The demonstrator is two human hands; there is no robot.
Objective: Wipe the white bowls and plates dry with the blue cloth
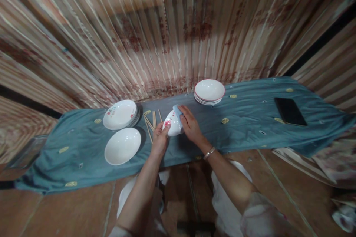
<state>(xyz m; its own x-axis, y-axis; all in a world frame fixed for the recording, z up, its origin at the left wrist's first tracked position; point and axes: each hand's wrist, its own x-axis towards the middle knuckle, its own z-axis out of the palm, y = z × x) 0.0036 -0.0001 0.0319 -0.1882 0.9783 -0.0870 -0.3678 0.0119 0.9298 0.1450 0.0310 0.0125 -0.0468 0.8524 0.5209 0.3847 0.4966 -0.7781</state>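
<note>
Our left fingers (159, 127) pinch the flowered bowl (174, 127) over the desk (241, 133), while our right fingers (187, 114) curl over a blue cloth (177, 109) against it; hard rubbing could twist the smooth bowl from our grip.

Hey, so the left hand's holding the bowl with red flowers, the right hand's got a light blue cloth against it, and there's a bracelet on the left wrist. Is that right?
Not quite: in the head view, the bracelet is on the right wrist. The left hand does hold the flowered bowl, and the right hand has the light blue cloth against it.
</note>
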